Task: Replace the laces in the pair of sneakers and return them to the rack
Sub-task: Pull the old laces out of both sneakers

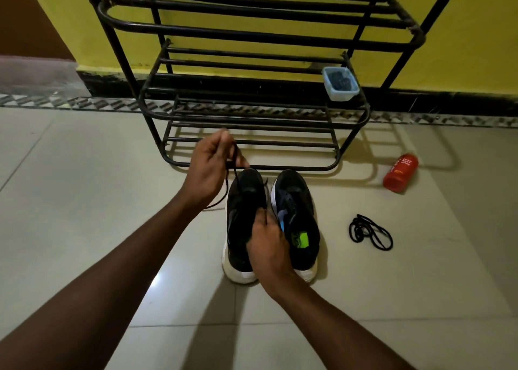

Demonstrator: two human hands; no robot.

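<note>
Fingers [224, 141] of left hand [208, 170] pinch lace [224, 197]; right hand [269, 246] fingers clamp sneaker [241, 198].

The wall [462, 47] ahead of me is yellow, with a black skirting [437, 99] at its foot and a brown panel [28, 13] far left. The floor [70, 173] is pale glossy tile — a patterned border [84, 103] runs along the wall. A black metal rack [252, 37] stands there, throwing barred shadows [372, 156] rightward; a glare spot [155, 281] shines on the tile.
</note>
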